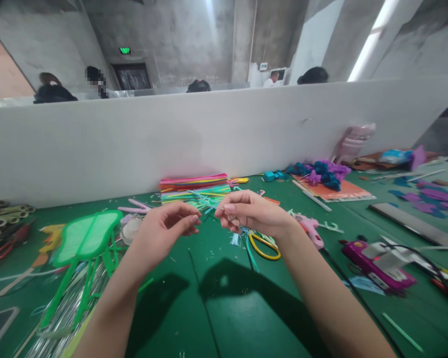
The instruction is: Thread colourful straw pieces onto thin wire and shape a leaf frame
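Observation:
My left hand [171, 229] hovers over the green table with thumb and fingertips drawn together; anything between them is too small to see. Facing it, a short gap away, is my right hand [248, 215], thumb and index finger pinched on something tiny that I cannot make out. Beneath the right hand lie scissors [266, 246] with yellow handles and thin blue-green strips [252, 256]. Behind both hands sits a bundle of colourful pipe cleaners [194, 186]. A green plastic frame with a mesh top [87, 236] stands left of my left forearm.
To the right are a pink glue gun [309, 231], a purple power strip [377, 268] with plugs and cables, and purple and blue cut pieces [324, 174]. Bamboo-like tubes [3, 219] lie far left. A white partition [209, 134] closes the table's back; people sit beyond.

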Demonstrator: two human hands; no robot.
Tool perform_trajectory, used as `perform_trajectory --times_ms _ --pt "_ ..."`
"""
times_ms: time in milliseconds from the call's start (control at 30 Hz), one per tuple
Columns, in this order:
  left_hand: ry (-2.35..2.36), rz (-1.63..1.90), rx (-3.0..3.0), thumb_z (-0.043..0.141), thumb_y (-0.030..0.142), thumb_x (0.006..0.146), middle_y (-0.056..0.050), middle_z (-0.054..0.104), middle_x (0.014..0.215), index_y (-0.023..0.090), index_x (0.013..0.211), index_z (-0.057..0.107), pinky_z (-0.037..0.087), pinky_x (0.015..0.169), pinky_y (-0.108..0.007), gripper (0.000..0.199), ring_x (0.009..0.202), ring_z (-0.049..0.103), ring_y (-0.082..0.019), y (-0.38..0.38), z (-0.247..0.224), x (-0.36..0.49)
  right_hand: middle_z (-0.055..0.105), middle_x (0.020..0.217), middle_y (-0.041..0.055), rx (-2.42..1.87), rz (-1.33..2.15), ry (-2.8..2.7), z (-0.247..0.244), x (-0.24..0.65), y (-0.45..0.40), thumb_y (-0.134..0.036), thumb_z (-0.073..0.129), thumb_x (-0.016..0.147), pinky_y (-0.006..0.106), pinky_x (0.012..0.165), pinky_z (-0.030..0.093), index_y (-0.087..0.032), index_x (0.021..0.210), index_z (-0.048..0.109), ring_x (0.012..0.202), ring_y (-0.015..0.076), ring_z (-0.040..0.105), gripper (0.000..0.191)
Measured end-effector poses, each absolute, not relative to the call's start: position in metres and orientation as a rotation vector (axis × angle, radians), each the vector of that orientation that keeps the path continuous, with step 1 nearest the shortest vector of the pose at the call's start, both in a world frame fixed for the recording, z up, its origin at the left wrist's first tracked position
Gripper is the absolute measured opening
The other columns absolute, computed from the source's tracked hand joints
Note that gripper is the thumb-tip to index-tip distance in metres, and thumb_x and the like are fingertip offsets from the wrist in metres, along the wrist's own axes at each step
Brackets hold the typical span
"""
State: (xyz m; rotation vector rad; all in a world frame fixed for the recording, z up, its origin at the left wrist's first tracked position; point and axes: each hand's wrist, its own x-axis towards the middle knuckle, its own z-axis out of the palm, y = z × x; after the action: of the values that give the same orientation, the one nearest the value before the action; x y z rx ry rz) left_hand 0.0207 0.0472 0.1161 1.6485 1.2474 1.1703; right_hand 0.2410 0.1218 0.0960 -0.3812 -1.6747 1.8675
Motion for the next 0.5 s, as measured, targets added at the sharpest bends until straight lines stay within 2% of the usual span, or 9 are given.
perform_trajectory --times_ms 133,300,500 --pt "1.358 1.124 1.791 0.071 0.030 0.084 -0.002 0.074 0.077 0.021 0.082 0.076 0.052 0.066 -0.025 0.010 0.069 0.069 -0.018 0.044 0.119 0.022 0.072 0.077 0.0010 -0.480 1.688 -1.888 0.104 0.241 0.113 -0.037 0.074 0.085 0.016 0.052 0.046 -0.017 0.092 0.075 0.058 0.0062 0.059 0.021" --pt "1.419 1.168 1.849 0.071 0.029 0.084 -0.002 0.074 0.073 0.022 0.081 0.076 0.050 0.067 -0.024 0.010 0.069 0.067 -0.017 0.043 0.120 0.021 0.070 0.071 -0.0002 -0.520 1.658 -1.955 0.111 0.241 0.108 -0.039 0.068 0.089 0.018 0.051 0.042 -0.017 0.093 0.075 0.056 0.0063 0.054 0.023" --pt "1.351 1.153 1.789 0.074 0.032 0.082 -0.003 0.076 0.078 0.023 0.083 0.078 0.052 0.069 -0.026 0.010 0.072 0.069 -0.019 0.043 0.122 0.018 0.073 0.082 0.0034 -0.470 1.700 -1.883 0.108 0.236 0.109 -0.037 0.070 0.088 0.019 0.056 0.040 -0.017 0.096 0.076 0.066 0.0084 0.055 0.022"
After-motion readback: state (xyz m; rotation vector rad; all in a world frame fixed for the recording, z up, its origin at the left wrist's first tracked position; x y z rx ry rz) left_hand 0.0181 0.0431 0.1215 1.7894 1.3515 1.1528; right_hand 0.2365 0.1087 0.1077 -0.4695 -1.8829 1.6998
